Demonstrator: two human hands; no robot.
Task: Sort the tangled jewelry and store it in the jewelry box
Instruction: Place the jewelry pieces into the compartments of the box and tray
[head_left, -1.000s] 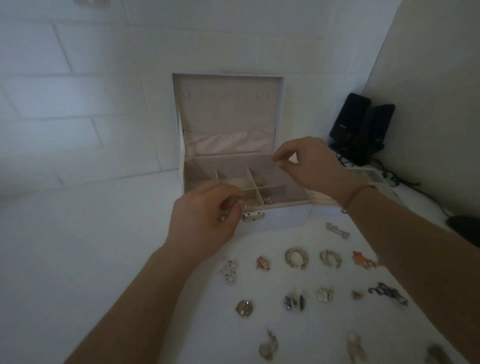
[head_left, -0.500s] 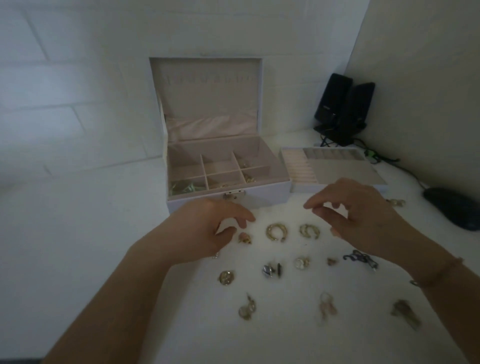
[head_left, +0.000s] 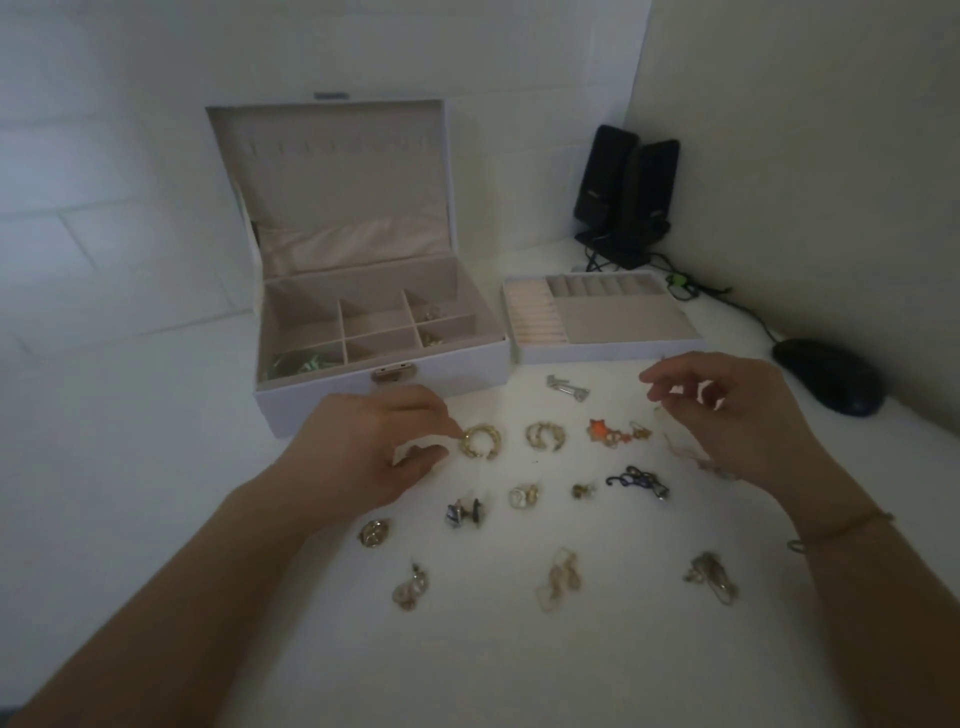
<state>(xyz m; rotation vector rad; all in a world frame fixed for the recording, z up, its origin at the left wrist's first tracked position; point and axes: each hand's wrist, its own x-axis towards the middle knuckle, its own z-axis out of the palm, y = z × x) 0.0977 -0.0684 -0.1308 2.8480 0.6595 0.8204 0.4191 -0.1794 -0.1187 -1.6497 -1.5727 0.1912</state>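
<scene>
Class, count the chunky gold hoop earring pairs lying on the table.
2. One pair of gold hoops lies at the left hand's fingertips; the second pair lies just right of it. Others may hide under the hands.

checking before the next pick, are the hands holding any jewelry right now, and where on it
Left hand: fingertips meet the near-left edge of the gold hoop earring, which lies on the table, unlifted. Right hand: cannot tell; a thin pale strand may hang beneath it.

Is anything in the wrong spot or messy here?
Yes: the ring tray sits out on the table beside the open jewelry box, not inside it. The earrings are laid out in tidy rows; nothing looks spilled or broken.
</scene>
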